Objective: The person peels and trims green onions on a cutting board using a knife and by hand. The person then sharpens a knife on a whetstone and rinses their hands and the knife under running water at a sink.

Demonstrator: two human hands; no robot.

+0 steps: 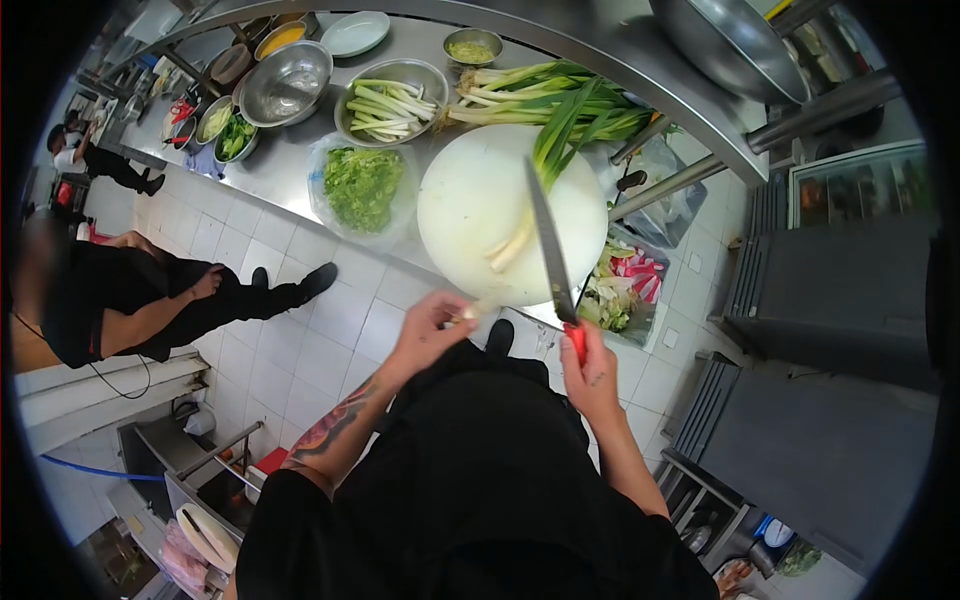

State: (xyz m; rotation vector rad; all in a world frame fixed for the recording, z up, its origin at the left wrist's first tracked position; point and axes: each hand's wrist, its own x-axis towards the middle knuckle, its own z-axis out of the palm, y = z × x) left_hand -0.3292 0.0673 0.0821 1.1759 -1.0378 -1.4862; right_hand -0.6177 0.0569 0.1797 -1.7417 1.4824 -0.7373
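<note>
My right hand [590, 368] is wrapped round the red handle of a large knife [549, 235], whose blade points forward over the right part of the round white cutting board [455, 210]. A leek [560, 150] lies on the board, its white end toward me and its green leaves over the far edge. Near the board's front edge, my left hand [437, 325] has its fingers pinched on a small pale piece, blurred and too small to name. More leeks [500, 95] are heaped behind the board.
Left of the board are a bag of chopped greens [362, 188], a bowl of cut stalks [392, 100] and an empty metal bowl [287, 84]. A bin of scraps [620, 290] stands at the right. A metal shelf crosses above. Another person [150, 280] is at the left.
</note>
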